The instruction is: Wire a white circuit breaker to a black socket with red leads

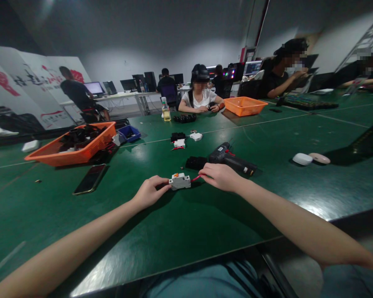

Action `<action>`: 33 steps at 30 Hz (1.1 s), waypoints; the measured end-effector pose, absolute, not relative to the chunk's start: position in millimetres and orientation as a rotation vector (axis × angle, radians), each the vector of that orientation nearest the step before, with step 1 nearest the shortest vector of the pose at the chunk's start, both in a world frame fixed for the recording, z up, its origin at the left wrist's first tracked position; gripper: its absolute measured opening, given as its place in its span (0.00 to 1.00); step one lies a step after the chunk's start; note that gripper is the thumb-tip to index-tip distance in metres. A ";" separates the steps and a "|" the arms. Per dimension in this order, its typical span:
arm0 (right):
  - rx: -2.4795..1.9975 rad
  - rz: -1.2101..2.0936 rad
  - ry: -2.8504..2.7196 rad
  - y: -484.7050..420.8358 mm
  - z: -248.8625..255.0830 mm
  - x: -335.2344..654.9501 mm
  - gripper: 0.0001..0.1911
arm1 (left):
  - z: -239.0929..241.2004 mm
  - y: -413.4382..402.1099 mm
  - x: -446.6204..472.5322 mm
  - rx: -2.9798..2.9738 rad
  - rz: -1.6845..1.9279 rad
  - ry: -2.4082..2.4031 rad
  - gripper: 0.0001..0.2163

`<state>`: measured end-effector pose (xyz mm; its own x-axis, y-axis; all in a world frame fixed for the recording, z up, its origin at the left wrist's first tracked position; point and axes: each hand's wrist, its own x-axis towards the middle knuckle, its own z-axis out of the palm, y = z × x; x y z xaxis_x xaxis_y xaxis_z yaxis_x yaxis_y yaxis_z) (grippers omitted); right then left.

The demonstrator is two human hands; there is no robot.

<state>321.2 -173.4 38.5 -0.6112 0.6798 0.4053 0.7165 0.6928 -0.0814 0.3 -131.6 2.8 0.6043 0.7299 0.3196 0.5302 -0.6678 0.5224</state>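
A white circuit breaker (180, 181) with an orange switch lies on the green table in front of me. My left hand (151, 191) grips its left end between thumb and fingers. From the breaker's right end runs a short red wire (196, 178), and the fingers of my right hand (219, 176) pinch its outer end. Whether the wire's inner end sits inside the terminal is too small to tell. Just beyond my right hand lie a black cordless drill (226, 157) and a black block-like part (196, 162).
To the left are a phone (90, 179), an orange basket (71, 154) of dark parts and a small blue bin (129, 133). More breakers (179, 143) lie ahead. A co-worker (202, 97) sits opposite, near a bottle (165, 111) and another orange basket (245, 106). White case (302, 159) at right.
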 end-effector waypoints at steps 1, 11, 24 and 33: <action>-1.089 -0.120 -2.496 -173.4 38.0 320.7 0.11 | 2.4 -132.1 0.4 2.496 0.745 1.000 0.12; -1.175 0.101 -2.431 -176.0 31.8 317.7 0.07 | -0.5 -133.6 0.0 2.641 0.783 0.981 0.11; -1.090 0.485 -2.247 -165.2 24.9 319.1 0.06 | 0.8 -133.1 0.0 2.617 0.760 0.999 0.12; -1.108 0.405 -2.281 -165.6 23.9 318.6 0.07 | 3.2 -134.9 -0.4 2.626 0.725 1.014 0.13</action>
<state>318.6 -165.6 23.9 -0.4972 0.7907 0.3573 0.6194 0.6118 -0.4920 -0.4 -134.9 3.2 0.6373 0.6794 0.3636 0.5635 -0.7327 0.3815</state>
